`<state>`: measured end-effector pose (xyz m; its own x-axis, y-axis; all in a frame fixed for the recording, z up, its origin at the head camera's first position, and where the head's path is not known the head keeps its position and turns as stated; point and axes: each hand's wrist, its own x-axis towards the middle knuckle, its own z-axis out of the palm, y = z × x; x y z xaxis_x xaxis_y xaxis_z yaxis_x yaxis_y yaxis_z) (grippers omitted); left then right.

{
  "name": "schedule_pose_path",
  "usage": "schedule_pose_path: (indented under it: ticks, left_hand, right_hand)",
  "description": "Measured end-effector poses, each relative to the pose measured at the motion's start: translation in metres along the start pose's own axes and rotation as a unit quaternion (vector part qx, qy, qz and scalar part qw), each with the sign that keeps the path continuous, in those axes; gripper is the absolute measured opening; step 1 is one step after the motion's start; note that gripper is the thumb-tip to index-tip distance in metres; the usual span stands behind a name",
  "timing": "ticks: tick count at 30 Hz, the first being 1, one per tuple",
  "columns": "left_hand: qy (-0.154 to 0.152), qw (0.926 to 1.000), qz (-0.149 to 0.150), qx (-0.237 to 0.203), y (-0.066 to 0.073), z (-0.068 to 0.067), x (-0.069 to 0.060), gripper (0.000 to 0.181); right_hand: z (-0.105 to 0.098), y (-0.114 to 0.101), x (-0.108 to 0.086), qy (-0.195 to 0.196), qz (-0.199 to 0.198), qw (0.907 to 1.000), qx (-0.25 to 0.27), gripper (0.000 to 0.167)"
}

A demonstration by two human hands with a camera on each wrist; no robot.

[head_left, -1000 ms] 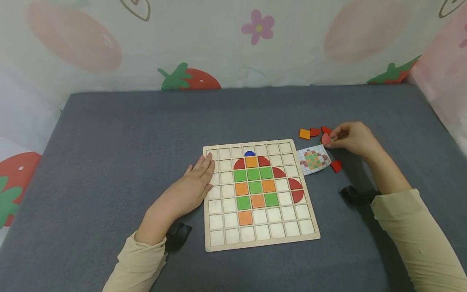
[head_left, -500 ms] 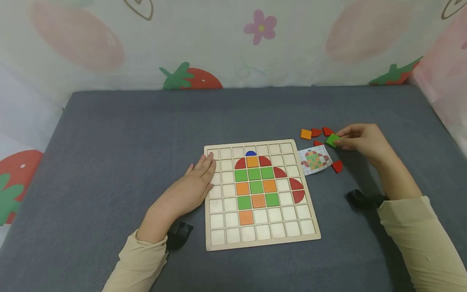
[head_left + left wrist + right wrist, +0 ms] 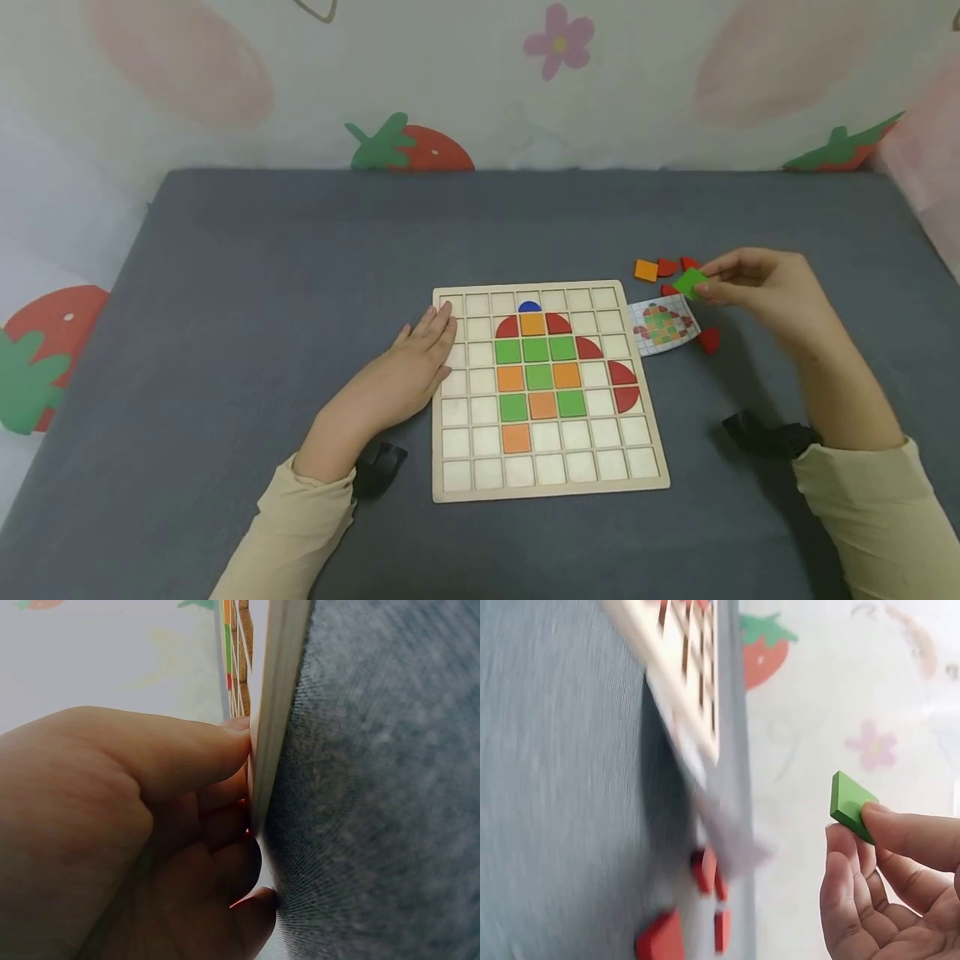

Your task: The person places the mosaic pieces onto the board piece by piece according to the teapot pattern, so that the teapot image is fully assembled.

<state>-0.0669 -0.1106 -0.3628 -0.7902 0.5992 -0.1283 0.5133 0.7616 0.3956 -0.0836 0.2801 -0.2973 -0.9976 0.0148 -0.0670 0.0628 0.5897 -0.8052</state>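
My right hand [image 3: 772, 292] pinches a green square tile [image 3: 691, 283] between thumb and fingers, above the loose pieces. The right wrist view shows the green tile [image 3: 851, 799] held clear of the table by its edge. My left hand [image 3: 397, 375] rests on the left edge of a wooden grid board [image 3: 551, 492], fingers straight and side by side. In the left wrist view the thumb [image 3: 202, 754] touches the board's side. Green and orange squares, red quarter-round pieces and a blue half-round piece sit in the board's cells.
A printed pattern card [image 3: 663, 327] lies partly against the board's right edge. Around it are an orange square [image 3: 646, 270], a red piece [image 3: 709, 340] and several other red pieces. Grey cloth [image 3: 300, 250] covers the table; a printed curtain [image 3: 630, 108] hangs behind.
A red piece was in front of the right fingers a second ago; it now lies behind the card. The right hand has lifted the green tile slightly. The left hand stays on the board.
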Motion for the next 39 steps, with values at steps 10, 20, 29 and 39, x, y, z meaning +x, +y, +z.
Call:
schedule_pose_path:
  ticks: [10,20,29,39]
  left_hand:
    - [0.0,1.0,0.003,0.0,0.002,-0.002,0.004,0.056]
    - [-0.007,0.9999,0.003,-0.01,0.002,0.004,0.001,0.056]
    - [-0.007,1.0,0.002,-0.004,0.001,0.004,-0.002,0.056]
    - [0.003,1.0,0.003,0.008,0.001,0.001,0.003,0.056]
  right_hand:
    - [0.036,-0.024,-0.017,-0.077,-0.047,0.9957,0.023,0.021]
    - [0.086,-0.035,-0.036,-0.206,-0.059,0.9761,0.036,0.012]
    - [0.114,-0.032,-0.046,-0.303,-0.098,0.9473,0.03,0.01]
    - [0.119,-0.032,-0.043,-0.309,-0.12,0.9436,-0.005,0.008]
